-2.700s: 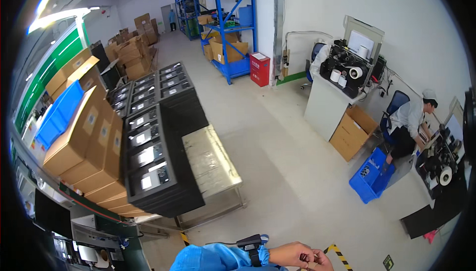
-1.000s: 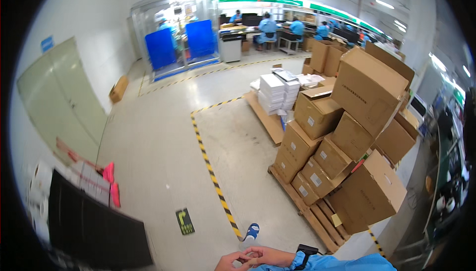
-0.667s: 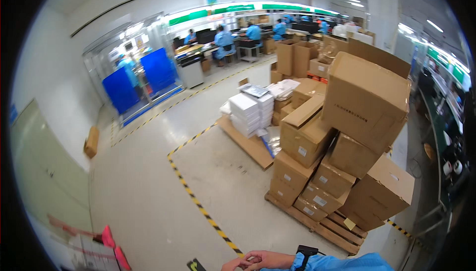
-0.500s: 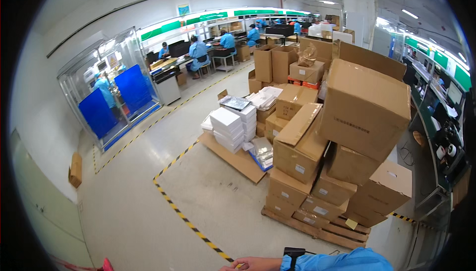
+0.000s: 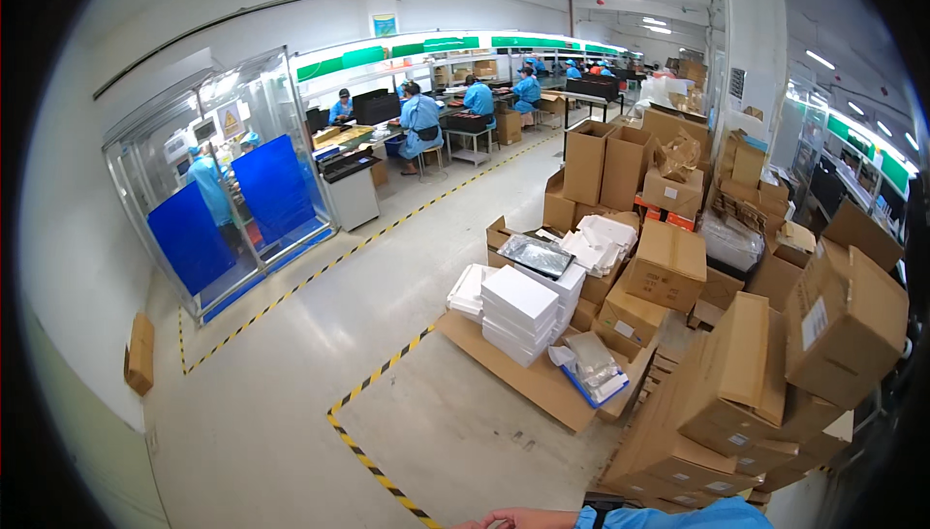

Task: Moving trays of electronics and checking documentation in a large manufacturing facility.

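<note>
My right hand [image 5: 513,519] shows at the lower edge, coming out of a blue sleeve [image 5: 678,517] with a dark band at the wrist. The frame's edge cuts off most of its fingers, so I cannot tell whether it holds anything. My left hand is out of view. Nearest to my right arm are stacked brown cartons [image 5: 668,447]. Farther ahead, white boxes [image 5: 520,306] are piled on a flat cardboard sheet [image 5: 542,398], beside a blue tray [image 5: 608,388] with clear plastic packets. A plastic-wrapped dark flat item [image 5: 538,255] lies on top of the white boxes.
Black-and-yellow floor tape [image 5: 363,459] runs around the carton area. A clear-walled booth with blue panels [image 5: 276,185] stands at left. Co-workers in blue [image 5: 419,120] sit along the far benches. A tall carton [image 5: 140,353] leans near the left wall.
My view has swung right and moved forward, so the cartons now sit lower and farther right. A red-pink item at the lower left has left view. My right hand stays at the lower edge.
</note>
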